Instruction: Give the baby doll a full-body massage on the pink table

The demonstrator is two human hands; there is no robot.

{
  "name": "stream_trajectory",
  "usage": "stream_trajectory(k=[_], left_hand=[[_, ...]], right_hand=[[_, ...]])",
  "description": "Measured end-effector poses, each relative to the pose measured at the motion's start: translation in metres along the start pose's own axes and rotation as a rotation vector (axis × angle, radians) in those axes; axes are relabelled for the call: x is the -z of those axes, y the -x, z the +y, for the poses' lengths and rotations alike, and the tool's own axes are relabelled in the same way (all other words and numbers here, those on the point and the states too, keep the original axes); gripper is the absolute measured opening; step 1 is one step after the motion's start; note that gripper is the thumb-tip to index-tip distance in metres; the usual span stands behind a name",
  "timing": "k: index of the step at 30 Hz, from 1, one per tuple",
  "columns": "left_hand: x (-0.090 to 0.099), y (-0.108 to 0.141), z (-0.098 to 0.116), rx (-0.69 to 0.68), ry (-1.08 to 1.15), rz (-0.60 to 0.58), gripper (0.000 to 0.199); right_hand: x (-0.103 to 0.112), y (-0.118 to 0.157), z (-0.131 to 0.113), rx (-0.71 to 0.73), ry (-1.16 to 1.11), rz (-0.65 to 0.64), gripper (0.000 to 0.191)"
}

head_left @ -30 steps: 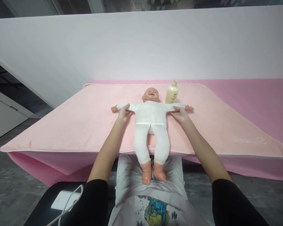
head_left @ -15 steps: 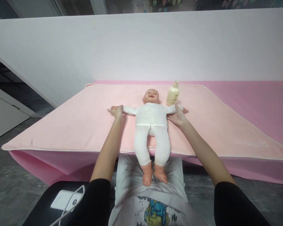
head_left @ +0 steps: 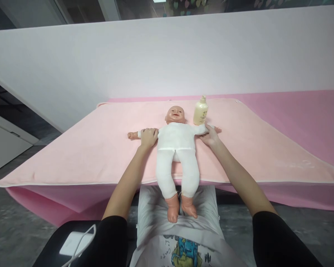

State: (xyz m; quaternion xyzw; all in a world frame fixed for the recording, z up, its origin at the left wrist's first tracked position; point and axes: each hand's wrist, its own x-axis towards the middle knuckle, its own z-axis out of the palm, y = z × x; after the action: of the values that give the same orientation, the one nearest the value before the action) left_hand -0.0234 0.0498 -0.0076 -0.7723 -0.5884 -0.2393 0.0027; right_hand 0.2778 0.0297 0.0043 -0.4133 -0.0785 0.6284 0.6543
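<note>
A baby doll (head_left: pixel 176 137) in a white cloth body lies face up, its head pointing away from me and its feet over my lap. My left hand (head_left: pixel 149 138) is closed around the doll's arm on the left, on the white sleeve near the shoulder. The doll's bare hand sticks out beyond it. On the right, my right hand (head_left: pixel 210 135) grips the doll's other arm, thumb on top and fingers below. Just behind that arm a pale yellow bottle (head_left: pixel 200 111) stands upright.
A pink blanket (head_left: pixel 108 155) with a white edge covers the table, over a darker pink cloth (head_left: pixel 300 107). A white wall (head_left: pixel 167 55) rises behind. At lower left, a white device (head_left: pixel 75 243) with a cable rests on a black seat (head_left: pixel 51 241).
My left hand has slid inward along the doll's arm, from its hand toward the shoulder. My right hand stays on the other arm. The view has shifted slightly.
</note>
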Motion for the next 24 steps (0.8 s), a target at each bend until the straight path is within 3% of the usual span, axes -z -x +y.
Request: stream_trajectory(k=[16,24], left_hand=[[0.0015,-0.0002,-0.0015,-0.016,-0.12,-0.023,0.036],[-0.0003,-0.0004,-0.0026,-0.01,-0.067,0.001,0.033]], right_hand=[[0.0008,-0.0056,0.0015,0.008,0.008,0.016,0.018],[0.0003,-0.0054,0.0019,0.001,0.01,0.031,0.017]])
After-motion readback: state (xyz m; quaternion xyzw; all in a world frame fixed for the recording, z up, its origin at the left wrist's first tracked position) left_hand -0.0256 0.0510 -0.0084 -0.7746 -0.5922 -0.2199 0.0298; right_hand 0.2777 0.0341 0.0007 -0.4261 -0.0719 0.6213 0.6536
